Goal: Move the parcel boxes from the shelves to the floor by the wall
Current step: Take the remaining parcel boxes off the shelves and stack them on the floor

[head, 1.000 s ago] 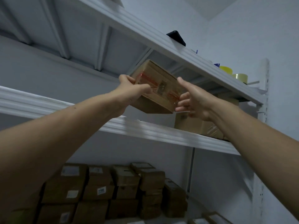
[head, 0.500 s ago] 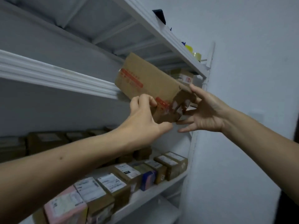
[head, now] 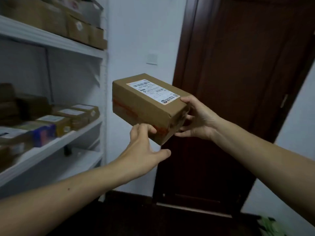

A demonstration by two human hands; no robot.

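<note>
A tall, dark brown wooden door (head: 238, 82) with smooth panels fills the right half of the view, set in a pale, matt painted wall (head: 144, 31). On the left stands a white metal shelving unit (head: 51, 40) with ribbed front edges and a slim upright post. Below, the floor (head: 136, 218) is dark and its texture cannot be made out. The upper shelf carries a row of brown cardboard cartons (head: 78, 29), and the middle shelf holds smaller labelled cardboard boxes (head: 78, 114) beside a glossy blue packet (head: 44, 133). The task's brown rectangular cardboard parcel box (head: 144, 108) is off the shelves, held in the air between the shelving and the door, tilted with its far end higher and its labelled top facing up. The hands are apart, one at each side of the box's near end. The right hand (head: 199, 120) clasps the end face — thumb on the top edge, fingers curled under it. The left hand (head: 143, 150) has its bent fingertips against the lower long side, and its thumb is splayed clear beneath the box's bottom corner, touching nothing. A white printed shipping label (head: 153, 92) with barcodes lies flat on the box's top, and a strip of orange-red tape (head: 126, 108) runs along its side. A small white square wall switch (head: 151, 57) sits on the wall above the box.
</note>
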